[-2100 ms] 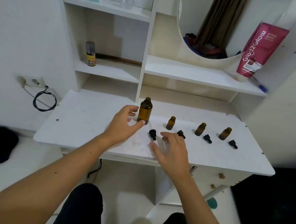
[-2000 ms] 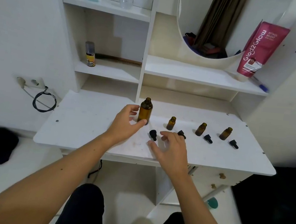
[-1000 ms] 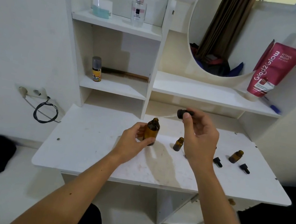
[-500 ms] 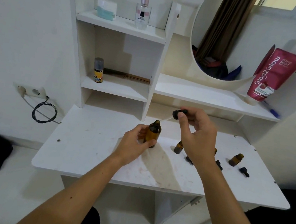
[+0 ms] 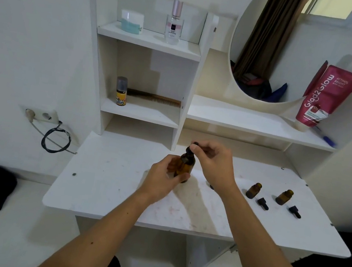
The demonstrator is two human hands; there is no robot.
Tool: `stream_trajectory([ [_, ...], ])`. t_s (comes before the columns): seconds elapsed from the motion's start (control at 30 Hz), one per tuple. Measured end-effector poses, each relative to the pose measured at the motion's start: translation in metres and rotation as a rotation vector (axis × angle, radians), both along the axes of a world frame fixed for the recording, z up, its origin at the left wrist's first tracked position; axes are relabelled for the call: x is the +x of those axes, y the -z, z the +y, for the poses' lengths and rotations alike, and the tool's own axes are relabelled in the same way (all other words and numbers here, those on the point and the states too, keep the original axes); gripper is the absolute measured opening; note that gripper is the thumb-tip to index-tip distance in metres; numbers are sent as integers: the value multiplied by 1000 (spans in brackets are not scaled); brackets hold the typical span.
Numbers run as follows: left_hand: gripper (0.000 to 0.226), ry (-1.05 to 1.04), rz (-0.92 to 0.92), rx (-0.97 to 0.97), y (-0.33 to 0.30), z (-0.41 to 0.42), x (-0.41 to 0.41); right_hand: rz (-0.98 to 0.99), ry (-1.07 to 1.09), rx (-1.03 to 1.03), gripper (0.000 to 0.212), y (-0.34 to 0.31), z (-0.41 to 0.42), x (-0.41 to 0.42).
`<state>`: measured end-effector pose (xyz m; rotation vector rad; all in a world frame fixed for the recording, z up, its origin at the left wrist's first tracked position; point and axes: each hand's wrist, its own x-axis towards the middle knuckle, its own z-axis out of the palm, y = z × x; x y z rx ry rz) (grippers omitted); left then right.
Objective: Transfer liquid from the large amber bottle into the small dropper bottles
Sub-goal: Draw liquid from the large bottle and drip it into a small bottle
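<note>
Left hand (image 5: 162,179) is gripping the body of the large amber glass bottle (image 5: 185,167), fingers and thumb wrapping round it as it is standing upright on the white laminate table (image 5: 106,182). Right hand (image 5: 216,163) is pinching a black rubber-bulbed dropper cap (image 5: 191,147) at the bottle's mouth, fingertips curling round the bulb; whether the cap is seating on the neck cannot be told. Sitting to the right on the table are two small amber dropper bottles, both open and upright: the nearer one (image 5: 253,190) and the farther one (image 5: 284,197), well apart from the large bottle. Lying just in front of each is a loose black dropper cap, one (image 5: 263,203) by the nearer bottle, another (image 5: 294,211) by the farther. Resting on the shelves behind are a clear perfume bottle with pink cap (image 5: 173,24), a brown comb (image 5: 156,97) and a red cosmetic tube (image 5: 325,97) leaning beside the round mirror (image 5: 271,45).
</note>
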<state>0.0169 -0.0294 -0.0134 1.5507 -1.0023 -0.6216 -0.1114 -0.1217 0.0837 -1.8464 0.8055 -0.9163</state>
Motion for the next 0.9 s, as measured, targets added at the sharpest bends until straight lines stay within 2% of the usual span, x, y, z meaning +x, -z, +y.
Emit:
stream_trajectory([
  [0.13,51,-6,3,0,0,0,1,-48,38,79,4,2,-1,5],
  [0.7,49,-24,2,24,-4,0,-3,73,34,-55,13,0,3,3],
  [0.9,53,-36,-5,18,-6,2,-4,-36,43,-85,11,-22,4,-6],
])
